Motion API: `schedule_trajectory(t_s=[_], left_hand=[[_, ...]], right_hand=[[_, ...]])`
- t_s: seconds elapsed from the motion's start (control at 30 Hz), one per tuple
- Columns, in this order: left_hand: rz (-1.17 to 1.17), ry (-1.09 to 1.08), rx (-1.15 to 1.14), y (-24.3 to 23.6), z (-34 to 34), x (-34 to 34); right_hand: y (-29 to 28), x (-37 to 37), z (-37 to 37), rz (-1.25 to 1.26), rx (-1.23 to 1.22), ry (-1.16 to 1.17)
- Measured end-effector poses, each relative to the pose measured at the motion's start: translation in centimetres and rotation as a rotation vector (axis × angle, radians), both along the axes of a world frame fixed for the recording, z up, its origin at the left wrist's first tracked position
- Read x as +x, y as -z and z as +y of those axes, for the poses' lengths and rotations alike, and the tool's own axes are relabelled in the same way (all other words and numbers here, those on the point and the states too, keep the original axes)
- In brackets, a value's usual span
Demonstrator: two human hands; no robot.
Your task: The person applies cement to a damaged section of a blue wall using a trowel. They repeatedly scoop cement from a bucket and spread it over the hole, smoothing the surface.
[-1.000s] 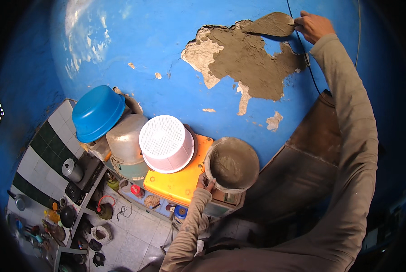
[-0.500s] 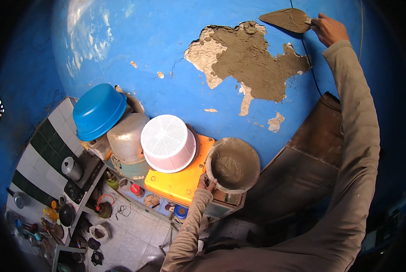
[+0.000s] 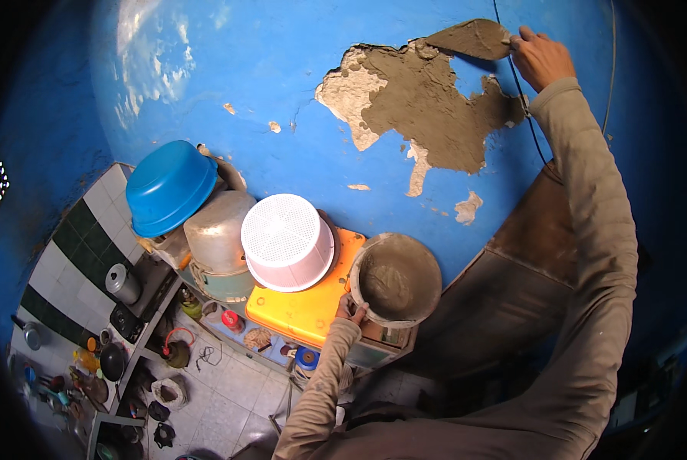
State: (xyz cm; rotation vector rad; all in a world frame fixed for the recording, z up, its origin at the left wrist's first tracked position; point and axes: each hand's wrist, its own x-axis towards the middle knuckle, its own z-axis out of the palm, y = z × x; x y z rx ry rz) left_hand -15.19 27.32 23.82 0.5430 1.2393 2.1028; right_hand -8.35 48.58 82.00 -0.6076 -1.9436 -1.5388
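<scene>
My right hand (image 3: 543, 60) grips the handle of a trowel (image 3: 472, 40), whose pointed blade is coated with grey-brown mortar. The blade's tip lies at the upper edge of a rough mortar patch (image 3: 428, 107) on the blue wall (image 3: 282, 69). Bare pale plaster (image 3: 351, 100) shows along the patch's left side. Lower down, my left hand (image 3: 351, 309) is closed on the near-left rim of a round bucket (image 3: 433, 268) with wet mortar inside. The bucket stands on a cabinet top against the wall.
Left of the bucket sit a white perforated basket (image 3: 288, 234) on an orange lid (image 3: 290, 310), a metal pot (image 3: 219, 230) and a blue basin (image 3: 171, 188). A dark cable (image 3: 529, 115) hangs down the wall near my right wrist. A brown cabinet (image 3: 504, 291) stands at right.
My right hand has moved the trowel left and slightly down, bringing its tip to the patch's top edge. My left hand stays on the bucket rim.
</scene>
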Motion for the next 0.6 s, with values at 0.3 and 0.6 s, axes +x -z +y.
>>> schedule_trajectory(t_s=[0.3,0.6], left_hand=[[0.055,-0.012,0.029,1.3,0.6,-0.3],[-0.007,0.005,0.03,-0.3,0.1,0.0]], right_hand=[[0.3,1.9,-1.4,0.106,0.06,0.022],[1.8,-0.1,-0.7,0.041,-0.015,-0.106]])
